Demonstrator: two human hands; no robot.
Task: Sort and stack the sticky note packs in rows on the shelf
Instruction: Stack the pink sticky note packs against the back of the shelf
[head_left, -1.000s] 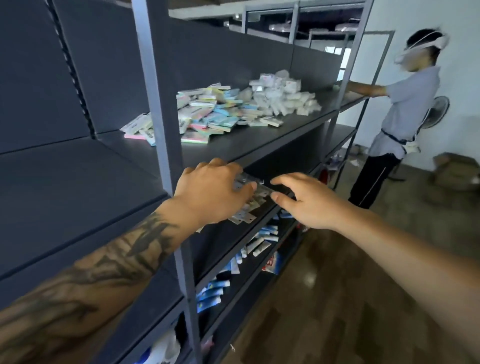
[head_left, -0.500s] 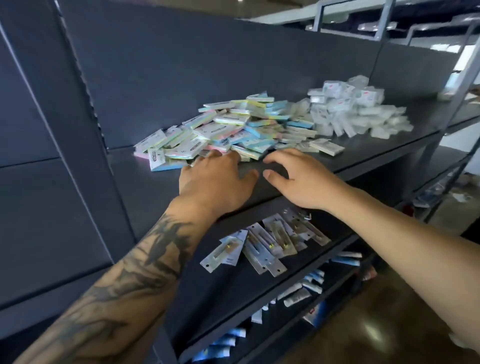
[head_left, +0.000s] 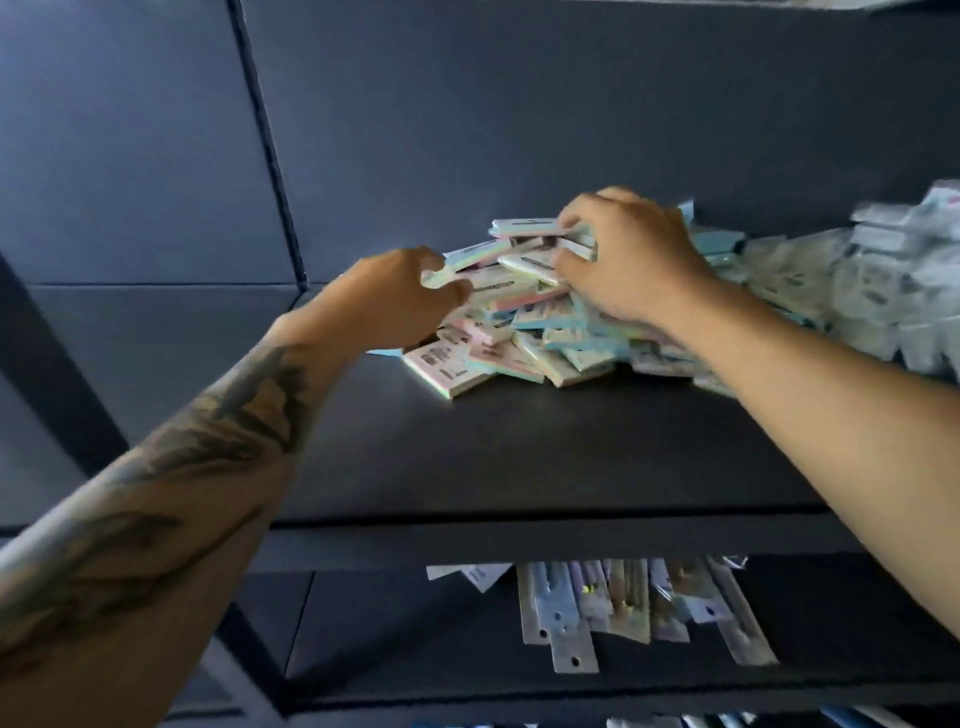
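The sticky note packs (head_left: 511, 322) lie in a loose heap toward the back of the dark shelf (head_left: 519, 457), a little right of its middle, with the front half of the board bare. They are flat pastel slabs, pink, blue, green and cream, tipped and overlapping at all angles, so no single direction holds; the ones at the front of the heap lie with their long sides slanting toward the front edge. I cannot count them, since many are buried or blurred.

My right hand (head_left: 631, 265) reaches in from the right edge, palm down on top of the heap, fingers curled over and clamping a few packs stacked flat near the top; two or three edges show under my fingertips, the exact number unclear. My left hand (head_left: 400, 304) comes in from the left, tattooed forearm (head_left: 208, 436) stretched long across the front edge, and its thumb and fingers pinch the end of one pale pack at the heap's left side, that pack's long axis running left to right and tilted up.

Just right of the heap, touching it, a second pile of whitish wrapped packets (head_left: 893, 280) fills the shelf's back right part. On the lower shelf (head_left: 395, 623), long clear blister packs (head_left: 623, 608) lie side by side, pointing front to back.
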